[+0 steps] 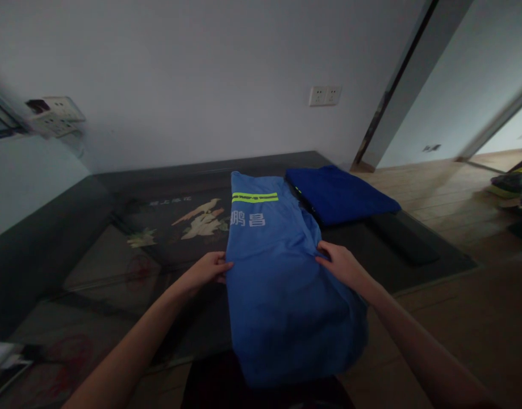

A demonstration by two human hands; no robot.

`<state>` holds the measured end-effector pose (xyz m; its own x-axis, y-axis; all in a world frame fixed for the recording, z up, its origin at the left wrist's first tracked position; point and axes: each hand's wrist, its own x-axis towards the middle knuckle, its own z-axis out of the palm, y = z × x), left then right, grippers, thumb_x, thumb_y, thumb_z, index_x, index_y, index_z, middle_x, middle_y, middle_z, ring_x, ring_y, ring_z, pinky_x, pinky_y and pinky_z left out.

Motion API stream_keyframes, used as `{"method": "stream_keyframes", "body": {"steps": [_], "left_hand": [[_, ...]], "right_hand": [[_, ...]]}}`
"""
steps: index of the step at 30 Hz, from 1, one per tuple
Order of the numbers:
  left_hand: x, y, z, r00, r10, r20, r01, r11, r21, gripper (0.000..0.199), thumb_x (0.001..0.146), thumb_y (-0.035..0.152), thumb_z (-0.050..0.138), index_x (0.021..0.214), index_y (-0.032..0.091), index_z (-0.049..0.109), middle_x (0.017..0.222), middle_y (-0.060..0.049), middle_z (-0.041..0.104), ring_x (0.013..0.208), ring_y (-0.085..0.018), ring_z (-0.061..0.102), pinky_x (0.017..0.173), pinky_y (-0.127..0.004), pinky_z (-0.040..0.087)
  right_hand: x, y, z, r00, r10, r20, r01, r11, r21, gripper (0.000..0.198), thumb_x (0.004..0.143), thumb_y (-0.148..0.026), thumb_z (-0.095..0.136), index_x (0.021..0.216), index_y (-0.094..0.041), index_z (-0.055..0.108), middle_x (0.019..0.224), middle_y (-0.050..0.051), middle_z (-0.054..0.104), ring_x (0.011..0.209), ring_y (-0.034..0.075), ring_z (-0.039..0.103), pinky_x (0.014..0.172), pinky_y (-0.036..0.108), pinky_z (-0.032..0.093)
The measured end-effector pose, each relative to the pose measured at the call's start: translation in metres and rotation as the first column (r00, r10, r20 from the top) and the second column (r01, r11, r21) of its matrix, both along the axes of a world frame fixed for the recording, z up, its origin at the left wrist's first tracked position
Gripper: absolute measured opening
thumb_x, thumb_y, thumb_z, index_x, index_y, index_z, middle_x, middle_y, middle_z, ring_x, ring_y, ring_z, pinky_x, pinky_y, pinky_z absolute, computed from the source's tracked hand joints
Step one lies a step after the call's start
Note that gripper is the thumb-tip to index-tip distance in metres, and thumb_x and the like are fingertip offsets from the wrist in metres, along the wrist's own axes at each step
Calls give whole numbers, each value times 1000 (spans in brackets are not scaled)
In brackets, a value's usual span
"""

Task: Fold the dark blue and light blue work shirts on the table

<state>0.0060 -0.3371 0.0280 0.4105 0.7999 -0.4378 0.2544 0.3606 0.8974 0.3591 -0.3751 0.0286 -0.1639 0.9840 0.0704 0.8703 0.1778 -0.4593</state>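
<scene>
A light blue work jacket with a yellow-green reflective stripe and white lettering lies partly folded on a dark glossy table. Its lower part hangs over the near edge towards me. My left hand pinches the left edge of the cloth between thumb and fingers. On the opposite edge, my right hand grips the fabric, fingertips pressed on it. Just behind and to the right rests a folded dark blue garment, with a bit of yellow-green trim at its left side.
The table has a bird-and-flower picture on its top and stands against a white wall. Wall sockets sit above it, with more sockets at left. Wooden floor lies to the right. A pale object is at lower left.
</scene>
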Motion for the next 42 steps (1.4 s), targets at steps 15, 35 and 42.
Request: {"method": "stream_keyframes", "body": {"steps": [15, 35, 42], "left_hand": [[-33, -32, 4, 999, -30, -20, 29, 999, -31, 57, 66, 52, 73, 106, 14, 61, 85, -6, 71, 71, -18, 65, 66, -30, 53], [-54, 154, 7, 898, 276, -342, -65, 853, 518, 22, 76, 38, 56, 83, 17, 59, 76, -5, 67, 70, -18, 63, 59, -25, 47], [-38, 257, -10, 764, 547, -342, -171, 682, 711, 27, 82, 22, 44, 104, 13, 57, 109, -13, 63, 101, -23, 57, 88, -35, 45]], "right_hand": [[-23, -37, 0, 995, -63, -82, 53, 991, -119, 21, 83, -28, 50, 104, -21, 53, 92, 7, 67, 86, 23, 65, 74, 31, 45], [-19, 138, 42, 973, 49, -223, -30, 996, 89, 21, 86, -29, 51, 95, -17, 66, 79, 4, 69, 70, 16, 63, 66, 25, 45], [-59, 240, 24, 967, -254, 34, 254, 967, -12, 26, 90, -31, 50, 99, -12, 65, 100, 16, 70, 94, 23, 66, 78, 29, 46]]}}
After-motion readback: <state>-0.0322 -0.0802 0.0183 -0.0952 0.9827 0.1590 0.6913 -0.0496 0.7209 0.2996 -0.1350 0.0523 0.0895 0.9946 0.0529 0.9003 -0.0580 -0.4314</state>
